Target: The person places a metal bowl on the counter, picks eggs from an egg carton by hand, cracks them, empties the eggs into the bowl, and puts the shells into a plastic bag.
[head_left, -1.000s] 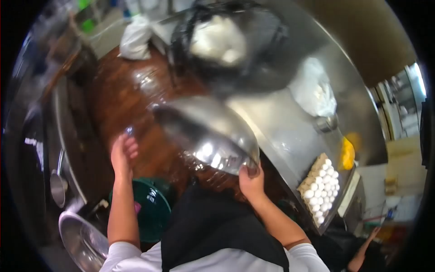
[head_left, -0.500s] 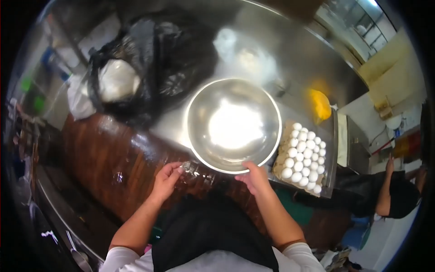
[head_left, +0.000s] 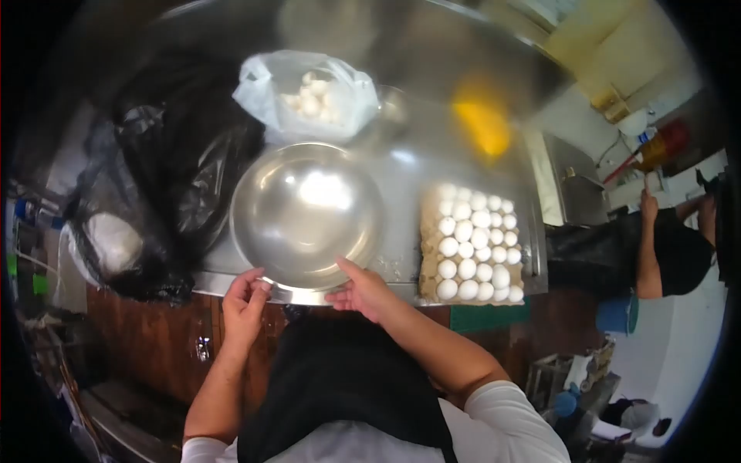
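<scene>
A wide steel mixing bowl (head_left: 289,224) stands at the near edge of the steel counter, with nothing visible inside it. My right hand (head_left: 363,293) grips its near right rim, thumb over the edge and fingers underneath. At the bowl's near left rim is my left hand (head_left: 245,302), its thumb and fingers pinched together; what lies between them is too small to make out. To the right, a cardboard tray (head_left: 429,262) carries rows of white eggs (head_left: 479,235). Behind the bowl sits an open white plastic bag (head_left: 270,100) with pale, rounded pieces (head_left: 312,99) in it.
Black plastic bags (head_left: 189,154) cover the counter's left side, a pale bundle (head_left: 112,241) among them. A blurred yellow object (head_left: 482,123) is at the back right. Another person (head_left: 664,247) stands at the far right, near a blue bucket (head_left: 616,315).
My view has swung, so the bowl and egg tray appear further left. My left hand now meets the bowl's rim instead of holding clear plastic beside it. My right hand keeps its grip.
</scene>
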`<state>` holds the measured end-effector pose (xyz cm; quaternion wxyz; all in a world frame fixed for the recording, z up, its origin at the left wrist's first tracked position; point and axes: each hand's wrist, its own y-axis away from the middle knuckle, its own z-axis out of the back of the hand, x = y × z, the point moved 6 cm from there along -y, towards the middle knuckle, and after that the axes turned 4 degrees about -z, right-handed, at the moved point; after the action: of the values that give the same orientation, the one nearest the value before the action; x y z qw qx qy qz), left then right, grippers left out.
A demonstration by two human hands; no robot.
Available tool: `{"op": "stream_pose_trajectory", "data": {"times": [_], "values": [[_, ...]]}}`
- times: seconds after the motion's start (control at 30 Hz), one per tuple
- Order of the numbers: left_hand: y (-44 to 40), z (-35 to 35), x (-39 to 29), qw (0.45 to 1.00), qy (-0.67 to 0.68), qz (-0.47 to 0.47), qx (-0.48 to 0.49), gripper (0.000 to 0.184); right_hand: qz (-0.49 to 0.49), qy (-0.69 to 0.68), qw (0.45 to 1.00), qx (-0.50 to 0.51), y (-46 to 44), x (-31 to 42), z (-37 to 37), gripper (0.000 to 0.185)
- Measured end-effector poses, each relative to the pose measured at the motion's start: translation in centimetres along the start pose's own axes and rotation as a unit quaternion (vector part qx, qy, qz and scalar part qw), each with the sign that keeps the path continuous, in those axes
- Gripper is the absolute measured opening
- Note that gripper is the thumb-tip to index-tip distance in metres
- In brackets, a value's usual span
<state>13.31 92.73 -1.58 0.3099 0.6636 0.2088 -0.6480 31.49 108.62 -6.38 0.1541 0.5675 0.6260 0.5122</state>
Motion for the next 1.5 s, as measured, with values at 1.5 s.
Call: {"op": "stream_pose_trajectory", "data": {"times": [1.5], "values": [[-5.3,-4.1,-4.0,0.978,-0.050,-0.022,0.200,0.029,0.353,0.124,0.876,-0.305,12.3,-2.6,6.2,0.041]]}}
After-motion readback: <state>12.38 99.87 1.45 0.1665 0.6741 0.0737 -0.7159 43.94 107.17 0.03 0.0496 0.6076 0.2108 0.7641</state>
